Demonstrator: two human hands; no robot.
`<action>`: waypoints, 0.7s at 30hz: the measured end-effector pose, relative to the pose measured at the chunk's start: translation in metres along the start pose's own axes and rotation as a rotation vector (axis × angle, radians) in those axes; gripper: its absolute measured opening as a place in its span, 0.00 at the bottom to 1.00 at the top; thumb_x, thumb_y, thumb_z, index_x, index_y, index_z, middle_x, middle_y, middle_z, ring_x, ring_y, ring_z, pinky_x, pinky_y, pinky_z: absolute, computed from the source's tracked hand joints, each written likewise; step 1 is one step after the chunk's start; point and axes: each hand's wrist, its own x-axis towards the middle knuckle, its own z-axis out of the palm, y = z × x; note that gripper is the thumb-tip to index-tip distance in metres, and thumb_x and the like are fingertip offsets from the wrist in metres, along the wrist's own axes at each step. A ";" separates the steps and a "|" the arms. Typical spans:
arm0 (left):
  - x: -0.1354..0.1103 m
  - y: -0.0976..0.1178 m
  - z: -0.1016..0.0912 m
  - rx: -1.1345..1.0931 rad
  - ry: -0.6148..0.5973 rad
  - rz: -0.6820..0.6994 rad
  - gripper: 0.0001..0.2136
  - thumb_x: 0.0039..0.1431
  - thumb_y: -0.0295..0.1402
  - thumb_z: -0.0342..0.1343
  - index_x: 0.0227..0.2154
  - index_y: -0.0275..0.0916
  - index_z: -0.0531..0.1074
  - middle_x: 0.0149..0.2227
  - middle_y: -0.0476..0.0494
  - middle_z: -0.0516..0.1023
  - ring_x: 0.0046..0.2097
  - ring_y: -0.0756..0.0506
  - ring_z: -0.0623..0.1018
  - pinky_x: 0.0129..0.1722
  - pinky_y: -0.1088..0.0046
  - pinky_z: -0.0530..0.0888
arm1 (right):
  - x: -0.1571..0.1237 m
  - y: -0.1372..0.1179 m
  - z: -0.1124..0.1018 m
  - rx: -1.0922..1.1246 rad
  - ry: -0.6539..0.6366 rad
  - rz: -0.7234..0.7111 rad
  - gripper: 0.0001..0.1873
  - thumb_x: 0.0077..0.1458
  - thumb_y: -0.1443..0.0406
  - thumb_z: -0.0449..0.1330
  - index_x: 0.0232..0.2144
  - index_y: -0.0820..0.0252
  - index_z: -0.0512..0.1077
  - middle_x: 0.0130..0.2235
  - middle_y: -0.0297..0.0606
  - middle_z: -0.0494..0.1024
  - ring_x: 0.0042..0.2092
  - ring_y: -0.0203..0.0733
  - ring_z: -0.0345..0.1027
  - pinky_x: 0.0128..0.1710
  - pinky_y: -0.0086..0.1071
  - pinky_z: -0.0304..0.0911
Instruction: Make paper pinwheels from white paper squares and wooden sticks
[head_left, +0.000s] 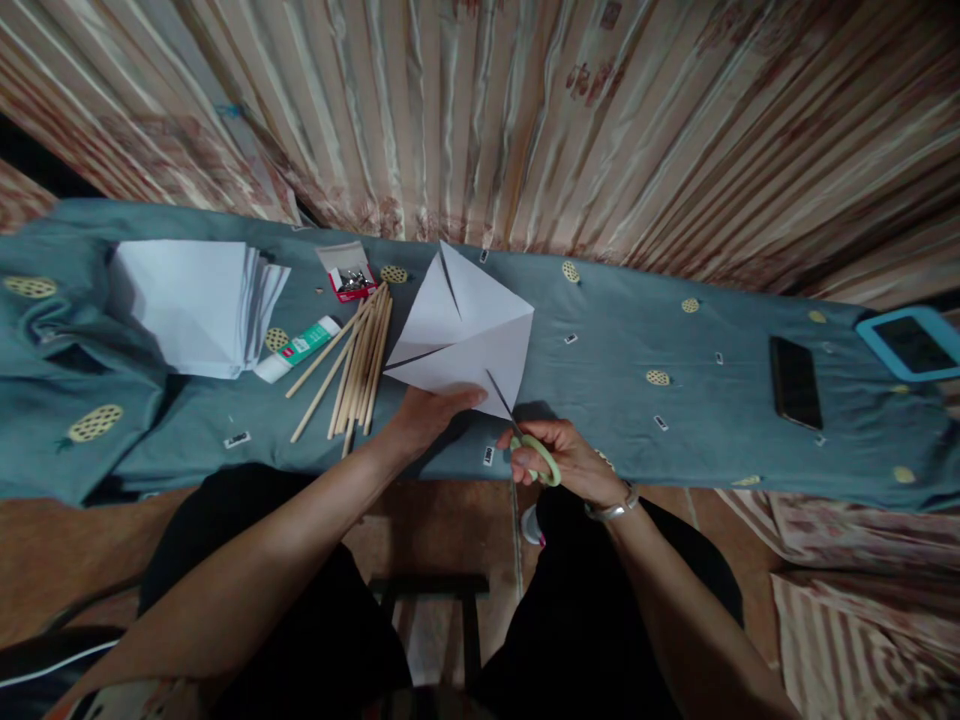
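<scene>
A square sheet of white paper (480, 310) lies tilted on the cloth, with slits running in from its far and left corners. My left hand (431, 415) grips its near edge, thumb on top and the fingers hidden underneath. In my right hand (570, 455) are scissors (541, 460) with pale green handles. Their blades reach over the paper's near right corner, one showing above the sheet. Just left of the paper lies a bundle of thin wooden sticks (364, 365).
On the left are a stack of white paper (187, 300), a green and white glue tube (298, 348) and a small red box (349, 272) of metal pins. A dark phone (795, 382) and a blue-framed tablet (911, 343) lie right. Curtains (480, 120) hang behind the cloth-covered table (615, 340).
</scene>
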 end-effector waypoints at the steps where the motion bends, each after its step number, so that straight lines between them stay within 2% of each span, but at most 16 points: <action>1: 0.000 -0.001 0.000 -0.010 -0.006 -0.005 0.12 0.38 0.36 0.66 0.26 0.39 0.72 0.34 0.45 0.78 0.41 0.41 0.76 0.51 0.60 0.70 | 0.000 0.000 0.000 0.001 -0.002 -0.004 0.26 0.43 0.46 0.69 0.31 0.62 0.75 0.21 0.30 0.75 0.21 0.28 0.65 0.22 0.22 0.61; 9: 0.000 -0.002 0.000 -0.033 -0.006 0.011 0.13 0.38 0.36 0.67 0.27 0.38 0.72 0.31 0.46 0.77 0.42 0.41 0.76 0.51 0.60 0.70 | 0.001 0.001 0.001 -0.015 0.004 -0.003 0.25 0.45 0.46 0.69 0.32 0.62 0.75 0.21 0.30 0.74 0.22 0.28 0.65 0.22 0.22 0.61; 15: 0.000 0.000 0.000 0.000 -0.022 0.002 0.12 0.39 0.35 0.66 0.25 0.38 0.71 0.33 0.44 0.78 0.40 0.42 0.76 0.50 0.61 0.71 | 0.001 0.002 0.001 -0.036 0.009 -0.013 0.24 0.45 0.46 0.69 0.31 0.62 0.75 0.21 0.29 0.74 0.21 0.28 0.64 0.22 0.23 0.62; 21: -0.001 -0.002 -0.001 -0.019 -0.023 0.006 0.11 0.39 0.35 0.66 0.25 0.38 0.72 0.31 0.44 0.77 0.43 0.41 0.76 0.51 0.60 0.70 | 0.002 0.003 0.001 -0.039 0.002 -0.010 0.26 0.45 0.45 0.68 0.31 0.62 0.75 0.21 0.29 0.74 0.21 0.28 0.64 0.22 0.23 0.62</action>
